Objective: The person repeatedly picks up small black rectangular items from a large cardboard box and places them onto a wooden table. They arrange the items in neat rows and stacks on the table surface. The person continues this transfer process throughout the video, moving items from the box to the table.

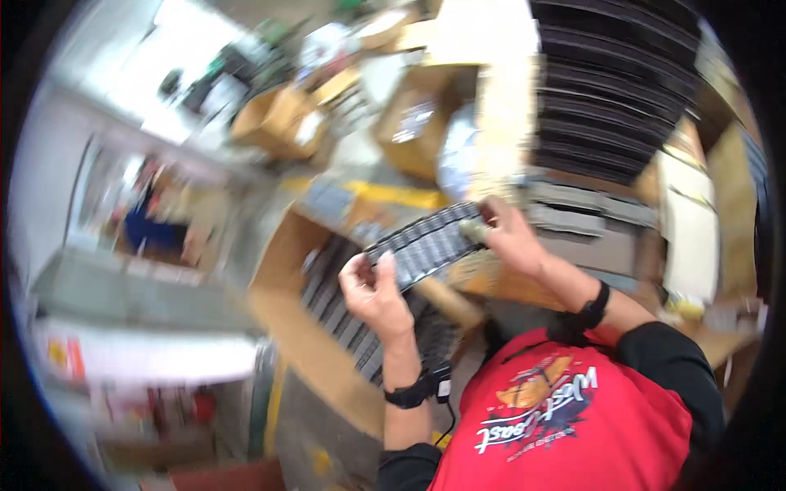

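Note:
Between my hands is a black-edged, flat rectangular piece (430, 247) with a row of grey ribbed segments; its exact kind I cannot make out. My left hand (375, 293) pinches its near left end, thumb on top. At its far right end, my right hand (508, 236) grips the edge, with something pale green on or near a fingertip. The piece is tilted, its right end farther away. Below it is an open cardboard box (274, 282) holding several similar dark and grey ribbed pieces (348, 337), partly hidden by my left hand and arm.
To the right stand tall stacks of black ribbed pieces (614, 90), with grey blocks (569, 209) below them. Other open cardboard boxes (282, 123) sit farther off. A light-topped bench (164, 356) is on the left. Yellow lines (274, 409) mark the floor. Much of the background is blurred.

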